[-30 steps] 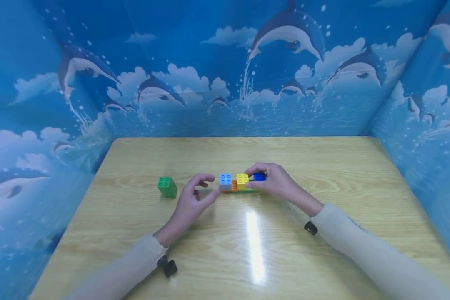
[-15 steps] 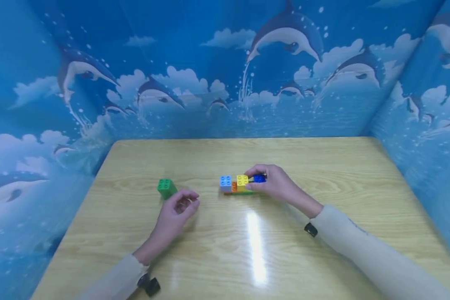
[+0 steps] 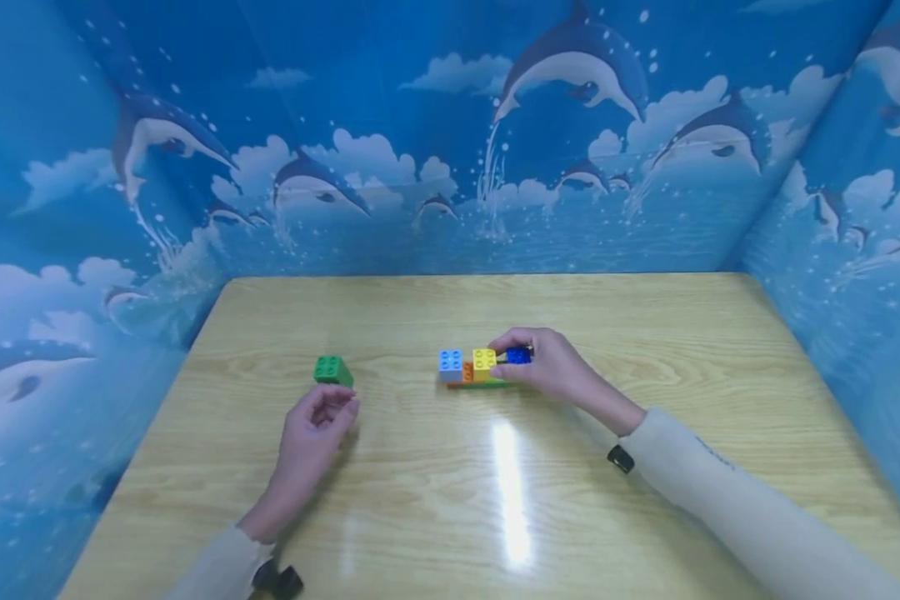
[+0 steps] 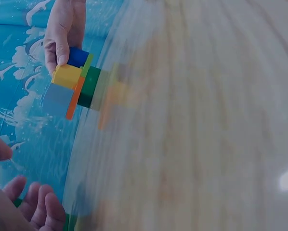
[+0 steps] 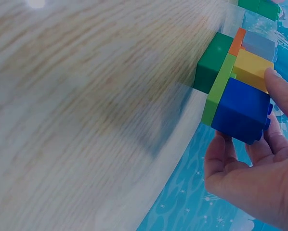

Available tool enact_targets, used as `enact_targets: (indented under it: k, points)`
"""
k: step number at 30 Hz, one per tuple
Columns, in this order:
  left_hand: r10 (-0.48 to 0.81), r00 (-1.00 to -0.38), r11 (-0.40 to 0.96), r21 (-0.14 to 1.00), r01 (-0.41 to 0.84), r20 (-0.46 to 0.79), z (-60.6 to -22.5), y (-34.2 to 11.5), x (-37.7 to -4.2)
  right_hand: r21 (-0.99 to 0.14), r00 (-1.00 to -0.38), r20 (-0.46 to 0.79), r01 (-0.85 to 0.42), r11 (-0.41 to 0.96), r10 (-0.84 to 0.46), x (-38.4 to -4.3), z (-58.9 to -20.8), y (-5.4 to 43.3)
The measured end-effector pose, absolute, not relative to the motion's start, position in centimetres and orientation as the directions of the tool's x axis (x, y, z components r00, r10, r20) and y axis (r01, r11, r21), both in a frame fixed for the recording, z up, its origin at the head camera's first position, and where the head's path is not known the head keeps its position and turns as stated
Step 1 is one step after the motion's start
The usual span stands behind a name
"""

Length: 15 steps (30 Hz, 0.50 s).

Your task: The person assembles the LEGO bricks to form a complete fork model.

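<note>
My right hand (image 3: 547, 362) pinches the yellow toy brick (image 3: 483, 363) of a small build, thumb in front and fingers behind. Beside that brick on the build are a light blue brick (image 3: 451, 365) and a dark blue brick (image 5: 242, 109). Below them run a flat orange plate (image 5: 237, 42) and a lime green plate (image 5: 218, 91), with a dark green brick (image 5: 214, 62) underneath. To the left, a tall green brick (image 3: 333, 370) stands alone on the table. My left hand (image 3: 311, 433) is just in front of it, fingers loosely bent, and overlaps its lower part in the head view.
The wood-patterned table (image 3: 615, 317) has a glossy top with a bright light reflection (image 3: 512, 492). Blue dolphin-print sheets (image 3: 390, 100) stand behind it and at both sides. Small black wrist cameras (image 3: 621, 458) sit at the sleeve cuffs.
My left hand has moved left and toward me, from beside the light blue brick to the lone green brick. The right hand keeps its hold, and the build stays put.
</note>
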<state>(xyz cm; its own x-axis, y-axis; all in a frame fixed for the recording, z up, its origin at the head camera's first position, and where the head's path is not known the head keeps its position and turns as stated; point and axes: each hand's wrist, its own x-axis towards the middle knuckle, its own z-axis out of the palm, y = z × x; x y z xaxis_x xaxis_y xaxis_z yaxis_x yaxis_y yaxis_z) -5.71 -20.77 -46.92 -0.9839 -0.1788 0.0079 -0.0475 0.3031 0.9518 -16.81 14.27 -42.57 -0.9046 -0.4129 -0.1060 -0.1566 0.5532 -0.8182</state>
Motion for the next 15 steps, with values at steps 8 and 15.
enact_targets:
  k: [8, 15]
  points:
    - [-0.315, -0.949, 0.273, 0.957, -0.101, -0.011, -46.9, -21.6, -5.4, -0.819, -0.905, -0.108, -0.154, 0.553, -0.412, -16.8, -42.5, 14.2]
    - [-0.341, -0.939, 0.236, 0.961, -0.142, -0.056, -46.9, -22.4, -5.7, -0.819, -0.906, -0.114, -0.146, 0.554, -0.408, -16.8, -42.7, 14.2]
